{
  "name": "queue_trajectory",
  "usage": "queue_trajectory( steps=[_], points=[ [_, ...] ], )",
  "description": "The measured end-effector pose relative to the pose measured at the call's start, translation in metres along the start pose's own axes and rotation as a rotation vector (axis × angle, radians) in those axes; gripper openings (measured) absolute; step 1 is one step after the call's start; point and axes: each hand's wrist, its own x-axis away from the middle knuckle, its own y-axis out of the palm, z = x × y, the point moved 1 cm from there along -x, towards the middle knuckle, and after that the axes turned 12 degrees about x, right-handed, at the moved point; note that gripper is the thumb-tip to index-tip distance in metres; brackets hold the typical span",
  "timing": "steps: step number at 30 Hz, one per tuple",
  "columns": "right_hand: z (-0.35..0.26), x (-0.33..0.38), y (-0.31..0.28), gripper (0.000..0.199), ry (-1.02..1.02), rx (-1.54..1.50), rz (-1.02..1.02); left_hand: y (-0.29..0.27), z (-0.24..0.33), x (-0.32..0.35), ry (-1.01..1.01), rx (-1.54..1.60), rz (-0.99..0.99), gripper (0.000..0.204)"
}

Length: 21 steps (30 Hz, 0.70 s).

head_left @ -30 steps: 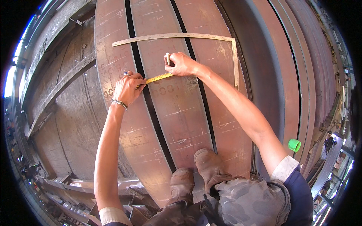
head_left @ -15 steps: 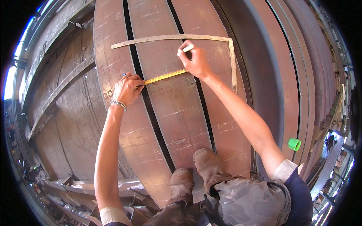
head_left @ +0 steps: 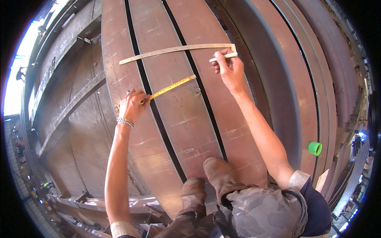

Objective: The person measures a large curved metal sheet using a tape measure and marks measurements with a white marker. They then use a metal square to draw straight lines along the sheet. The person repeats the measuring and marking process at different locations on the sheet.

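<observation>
My left hand (head_left: 134, 106), with a ring and a chain bracelet, is closed on a yellow tape measure (head_left: 172, 86). The tape's blade lies slanting across the middle steel strip (head_left: 180, 119), its free end near the dark gap on the right. In my right hand (head_left: 232, 75) a white stick of chalk (head_left: 226, 57) is pinched between thumb and fingers. That hand is over the corner of a flat metal square (head_left: 170, 50); whether it touches it I cannot tell. The square's long arm crosses the strips, and its short arm is mostly hidden behind my hand and forearm.
Long brown steel strips with chalk marks run away from my boots (head_left: 218, 172), split by narrow dark gaps. To the right lies a long steel section (head_left: 278, 79) with a green cup-like piece (head_left: 314, 148) on a flange. A curved-looking steel beam (head_left: 73, 113) is at left.
My right hand has moved right and up, from beside the tape's free end to the square's corner, chalk still in it. The left hand keeps the tape. The view has shifted slightly.
</observation>
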Motion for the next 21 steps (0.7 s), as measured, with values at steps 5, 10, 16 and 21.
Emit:
queue_trajectory(
  steps=[5, 10, 16, 21],
  points=[
    [0.027, 0.007, -0.033, 0.024, -0.007, 0.217, 0.350, -0.012, 0.005, 0.036, -0.034, 0.002, 0.106, 0.017],
    [0.069, 0.011, -0.094, 0.020, 0.038, 0.606, 0.322, -0.011, -0.001, 0.112, -0.419, 0.167, 0.089, 0.018],
    [0.096, 0.026, -0.111, 0.034, 0.218, 0.703, 0.200, 0.003, 0.002, 0.193, -0.547, 0.151, 0.068, 0.026],
    [0.100, 0.028, -0.095, 0.057, 0.139, 0.839, 0.135, 0.000, 0.036, 0.230, -0.615, 0.094, 0.075, 0.026]
  ],
)
